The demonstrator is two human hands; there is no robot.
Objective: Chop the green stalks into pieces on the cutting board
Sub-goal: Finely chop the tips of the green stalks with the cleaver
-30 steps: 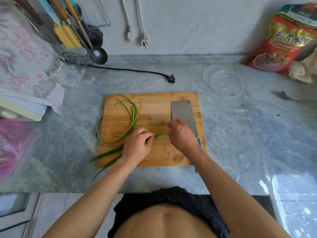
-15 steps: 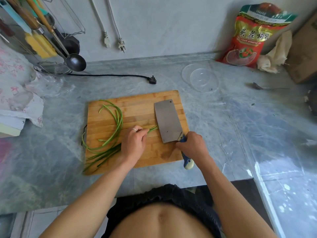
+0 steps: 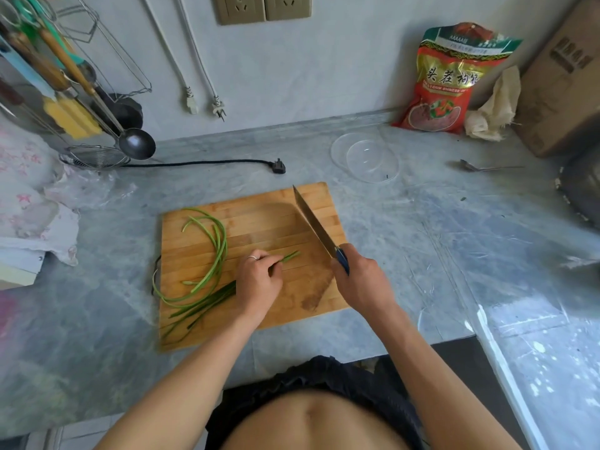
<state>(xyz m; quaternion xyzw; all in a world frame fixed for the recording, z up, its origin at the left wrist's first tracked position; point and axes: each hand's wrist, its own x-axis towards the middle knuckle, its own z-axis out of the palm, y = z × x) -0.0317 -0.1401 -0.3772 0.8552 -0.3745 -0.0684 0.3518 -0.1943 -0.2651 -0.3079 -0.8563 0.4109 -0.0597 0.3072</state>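
The wooden cutting board (image 3: 259, 219) lies on the grey counter (image 3: 406, 238), and both hands are over it. The left hand (image 3: 258, 280) presses down on a bundle of green stalks (image 3: 207, 300), fingers curled and pinching the bunch, with the short tips poking out to the right of the fingertips. The stalks trail off to the near left corner of the board, and more of them curve in a loop up the left side, one bending just past the board's left edge. The right hand (image 3: 363, 284) is wrapped tight round the blue handle of a cleaver (image 3: 313, 220), blade raised on edge above the board and pointing far and left, just right of the stalk tips. At the far right of the board, a clear bowl (image 3: 368, 157) sits on the counter, and a red bag (image 3: 444, 79) leans on the wall.
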